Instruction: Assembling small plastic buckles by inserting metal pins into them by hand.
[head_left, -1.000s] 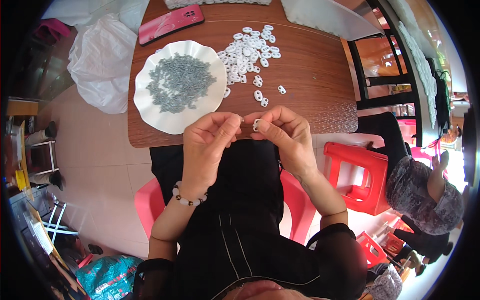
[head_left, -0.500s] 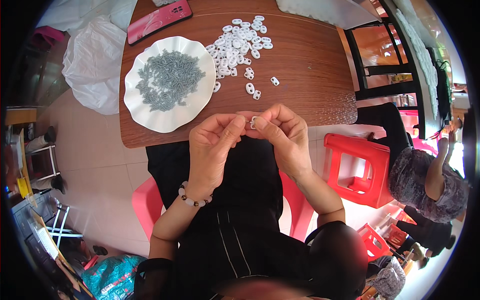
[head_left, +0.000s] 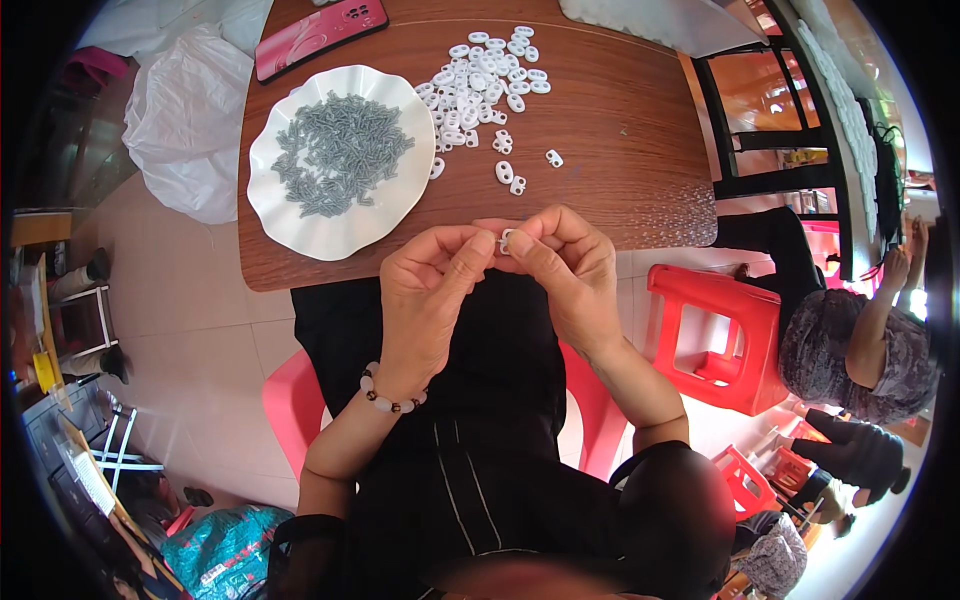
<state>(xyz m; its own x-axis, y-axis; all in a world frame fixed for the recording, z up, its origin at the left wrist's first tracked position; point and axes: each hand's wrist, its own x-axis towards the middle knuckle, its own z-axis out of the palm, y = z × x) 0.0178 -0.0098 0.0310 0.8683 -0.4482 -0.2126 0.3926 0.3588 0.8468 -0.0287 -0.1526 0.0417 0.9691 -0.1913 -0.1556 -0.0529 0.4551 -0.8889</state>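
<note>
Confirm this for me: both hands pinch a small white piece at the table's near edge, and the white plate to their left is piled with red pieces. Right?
Not quite. The head view shows the white plate holding grey pieces, not red. The rest stands: left hand and right hand pinch a small white piece at the table edge.

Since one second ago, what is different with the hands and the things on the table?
Almost nothing changed. Left hand and right hand still pinch the same small white piece between their fingertips at the table edge; nothing was picked up or let go. The white plate of grey parts and the pile of white pieces stayed where they were.
</note>
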